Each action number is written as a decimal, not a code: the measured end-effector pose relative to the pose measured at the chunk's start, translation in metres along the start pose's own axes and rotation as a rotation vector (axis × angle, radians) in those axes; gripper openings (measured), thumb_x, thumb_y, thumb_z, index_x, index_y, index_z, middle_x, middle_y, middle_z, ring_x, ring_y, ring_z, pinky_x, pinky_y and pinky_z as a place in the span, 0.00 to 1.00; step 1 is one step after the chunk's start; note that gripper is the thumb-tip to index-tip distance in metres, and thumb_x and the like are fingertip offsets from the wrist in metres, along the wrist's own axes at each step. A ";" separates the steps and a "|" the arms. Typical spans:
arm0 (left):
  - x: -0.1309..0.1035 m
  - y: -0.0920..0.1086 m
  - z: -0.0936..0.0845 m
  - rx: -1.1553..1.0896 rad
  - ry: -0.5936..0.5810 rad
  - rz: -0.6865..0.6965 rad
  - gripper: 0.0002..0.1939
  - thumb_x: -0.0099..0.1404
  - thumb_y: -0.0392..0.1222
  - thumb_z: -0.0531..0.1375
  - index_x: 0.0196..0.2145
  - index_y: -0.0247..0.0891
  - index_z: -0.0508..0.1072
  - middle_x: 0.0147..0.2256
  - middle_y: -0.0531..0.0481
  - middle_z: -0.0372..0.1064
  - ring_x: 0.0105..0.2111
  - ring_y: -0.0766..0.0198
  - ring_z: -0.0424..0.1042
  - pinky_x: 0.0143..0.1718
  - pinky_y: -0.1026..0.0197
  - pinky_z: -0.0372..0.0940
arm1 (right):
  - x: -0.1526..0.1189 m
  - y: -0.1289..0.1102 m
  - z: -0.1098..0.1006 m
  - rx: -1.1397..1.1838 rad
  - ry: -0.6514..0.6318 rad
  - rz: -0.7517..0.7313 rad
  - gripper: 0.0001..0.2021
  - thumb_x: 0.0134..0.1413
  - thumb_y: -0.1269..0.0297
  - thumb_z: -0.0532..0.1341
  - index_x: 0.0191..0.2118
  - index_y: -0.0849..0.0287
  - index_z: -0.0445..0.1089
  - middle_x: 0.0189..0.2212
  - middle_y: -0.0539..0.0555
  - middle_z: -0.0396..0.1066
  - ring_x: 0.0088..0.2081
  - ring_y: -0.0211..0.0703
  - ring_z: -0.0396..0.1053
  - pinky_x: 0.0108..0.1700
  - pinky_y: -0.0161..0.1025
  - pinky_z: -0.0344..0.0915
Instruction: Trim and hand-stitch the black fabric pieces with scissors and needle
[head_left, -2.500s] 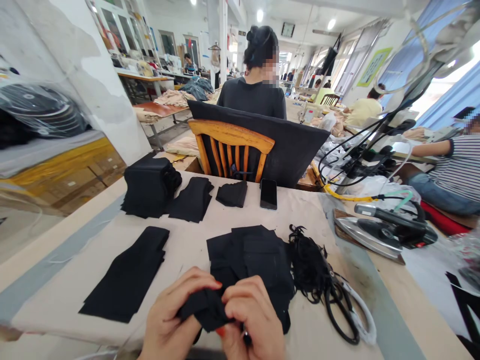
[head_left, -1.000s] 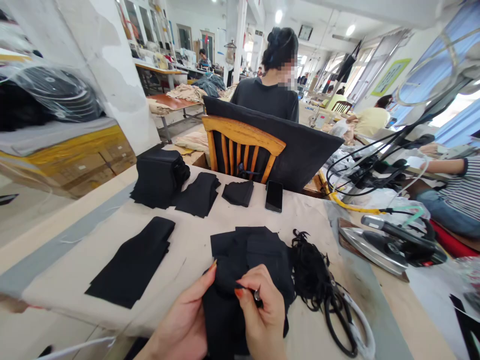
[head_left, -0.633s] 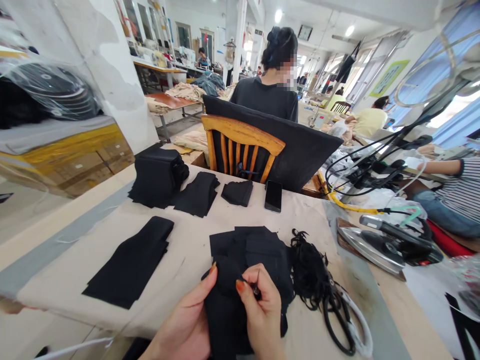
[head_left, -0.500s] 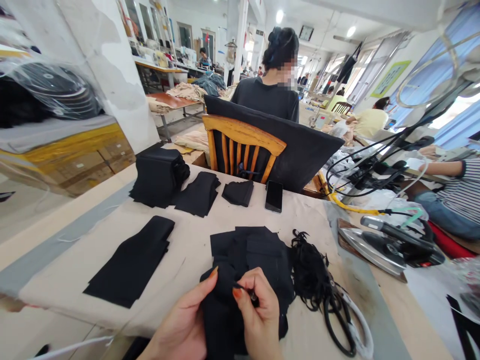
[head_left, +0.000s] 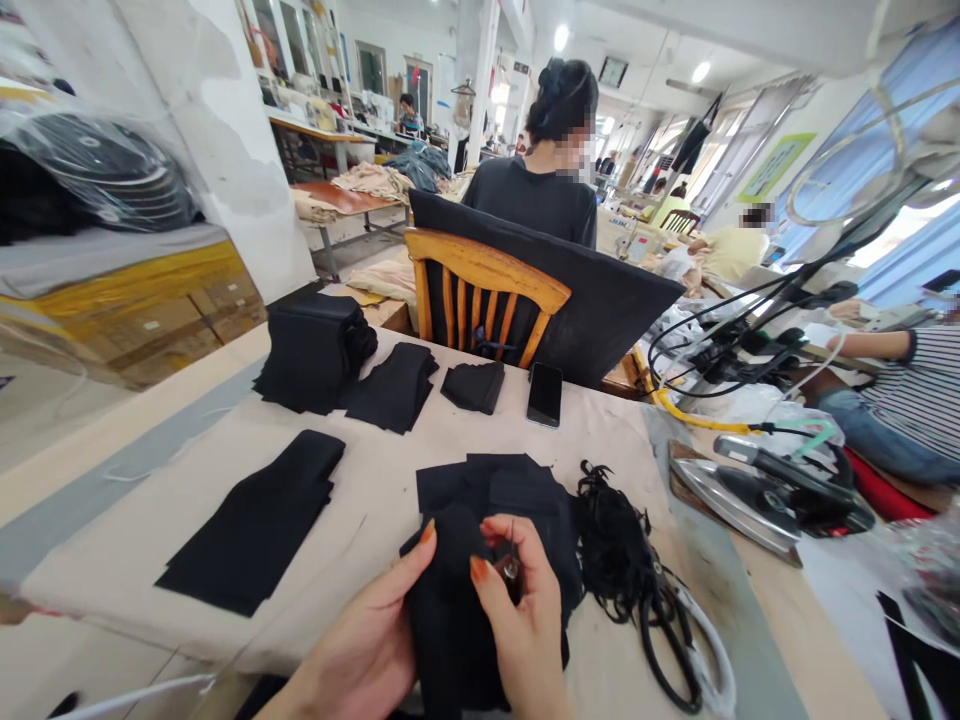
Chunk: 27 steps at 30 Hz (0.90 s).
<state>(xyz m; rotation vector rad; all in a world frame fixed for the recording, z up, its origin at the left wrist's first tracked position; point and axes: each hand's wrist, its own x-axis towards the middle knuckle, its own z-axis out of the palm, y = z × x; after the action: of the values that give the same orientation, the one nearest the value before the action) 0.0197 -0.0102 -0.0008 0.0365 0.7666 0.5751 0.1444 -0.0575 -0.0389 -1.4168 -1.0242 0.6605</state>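
My left hand [head_left: 371,630] grips a black fabric piece [head_left: 450,610], its thumb lying on top near the upper edge. My right hand [head_left: 525,610] is curled at the piece's right side, closed around a small metal tool [head_left: 511,568]. Fingers cover most of that tool, so its kind cannot be made out. Under and behind both hands lies a pile of black fabric pieces [head_left: 517,485]. Just right of the pile is a tangle of black strips [head_left: 611,535], with the looped handles of scissors [head_left: 667,650], one black and one wrapped in white, partly over it.
Black fabric stacks [head_left: 311,350] stand at the table's back left, with another stack [head_left: 259,520] nearer. A phone [head_left: 544,393] lies toward the back. An iron [head_left: 750,500] rests on a board at right, near hanging cables. Beyond a wooden chair [head_left: 487,270] sits a person in black.
My right hand has opened slightly from its pinch at the fabric, its forefinger rising and showing more of the metal tool. The held fabric's upper edge now stands higher and rounder.
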 end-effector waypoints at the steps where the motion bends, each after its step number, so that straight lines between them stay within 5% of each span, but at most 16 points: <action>1: -0.001 -0.001 0.000 0.024 0.000 0.012 0.07 0.63 0.39 0.62 0.39 0.37 0.79 0.35 0.48 0.81 0.39 0.53 0.79 0.42 0.57 0.71 | 0.002 -0.004 0.001 0.012 0.006 -0.010 0.10 0.57 0.65 0.59 0.45 0.55 0.67 0.41 0.53 0.66 0.41 0.41 0.67 0.39 0.34 0.64; 3: -0.001 -0.004 0.000 0.076 -0.005 0.054 0.07 0.61 0.39 0.64 0.38 0.38 0.79 0.36 0.48 0.80 0.38 0.54 0.79 0.42 0.58 0.70 | 0.007 -0.011 0.004 0.020 0.003 -0.049 0.11 0.56 0.65 0.60 0.46 0.55 0.68 0.41 0.54 0.67 0.42 0.42 0.67 0.38 0.35 0.64; 6: 0.002 -0.006 -0.007 0.188 0.005 0.139 0.08 0.56 0.37 0.68 0.36 0.39 0.80 0.33 0.49 0.80 0.35 0.57 0.78 0.40 0.62 0.69 | 0.014 -0.015 0.008 0.002 0.013 -0.116 0.03 0.57 0.66 0.60 0.34 0.57 0.71 0.31 0.51 0.67 0.34 0.40 0.65 0.36 0.35 0.62; 11: 0.006 0.019 -0.041 0.489 0.144 0.280 0.05 0.52 0.37 0.70 0.30 0.39 0.81 0.25 0.52 0.77 0.25 0.62 0.73 0.26 0.67 0.64 | 0.022 -0.013 0.003 0.128 0.121 -0.027 0.11 0.59 0.63 0.59 0.25 0.58 0.64 0.23 0.45 0.57 0.25 0.34 0.54 0.27 0.32 0.54; 14: -0.003 0.039 -0.049 0.694 0.310 0.667 0.11 0.47 0.30 0.71 0.31 0.39 0.82 0.27 0.54 0.76 0.19 0.69 0.65 0.23 0.71 0.58 | 0.026 -0.018 0.004 0.161 -0.051 0.056 0.13 0.57 0.62 0.61 0.23 0.59 0.64 0.22 0.45 0.55 0.24 0.33 0.52 0.27 0.32 0.52; 16: -0.012 0.044 -0.041 0.682 0.254 0.798 0.16 0.48 0.28 0.70 0.36 0.39 0.82 0.39 0.47 0.78 0.30 0.63 0.70 0.26 0.71 0.59 | 0.027 -0.025 0.010 0.162 -0.202 0.098 0.13 0.54 0.61 0.62 0.22 0.59 0.65 0.20 0.45 0.55 0.24 0.33 0.52 0.27 0.33 0.51; 18: -0.018 0.044 -0.029 0.766 0.131 0.763 0.16 0.49 0.30 0.71 0.38 0.38 0.82 0.36 0.46 0.78 0.32 0.60 0.70 0.25 0.70 0.58 | 0.027 -0.030 0.019 0.220 -0.269 0.161 0.12 0.52 0.59 0.64 0.23 0.60 0.67 0.20 0.45 0.58 0.24 0.33 0.53 0.27 0.32 0.52; 20: -0.020 0.041 -0.019 0.877 0.057 0.706 0.07 0.51 0.35 0.70 0.31 0.37 0.82 0.24 0.50 0.74 0.23 0.65 0.66 0.21 0.70 0.57 | 0.023 -0.032 0.027 0.331 -0.270 0.267 0.09 0.48 0.59 0.66 0.28 0.59 0.69 0.22 0.45 0.62 0.25 0.33 0.55 0.28 0.31 0.54; 23: -0.015 0.037 -0.019 0.878 0.096 0.700 0.06 0.55 0.43 0.68 0.26 0.37 0.79 0.17 0.56 0.65 0.14 0.71 0.57 0.14 0.70 0.53 | 0.015 -0.027 0.034 0.460 -0.199 0.413 0.12 0.44 0.58 0.69 0.32 0.58 0.69 0.24 0.46 0.65 0.24 0.32 0.56 0.26 0.30 0.56; 27: -0.013 0.035 -0.028 0.805 0.122 0.703 0.11 0.54 0.48 0.68 0.26 0.36 0.76 0.17 0.56 0.64 0.14 0.71 0.58 0.13 0.71 0.55 | 0.007 -0.016 0.039 0.486 -0.012 0.433 0.14 0.44 0.55 0.69 0.29 0.59 0.69 0.21 0.44 0.60 0.21 0.30 0.50 0.22 0.28 0.52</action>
<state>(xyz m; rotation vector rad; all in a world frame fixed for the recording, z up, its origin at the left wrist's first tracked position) -0.0230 0.0080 -0.0051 1.0549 1.0679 0.8989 0.1104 -0.0341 -0.0267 -1.2012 -0.5087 1.1487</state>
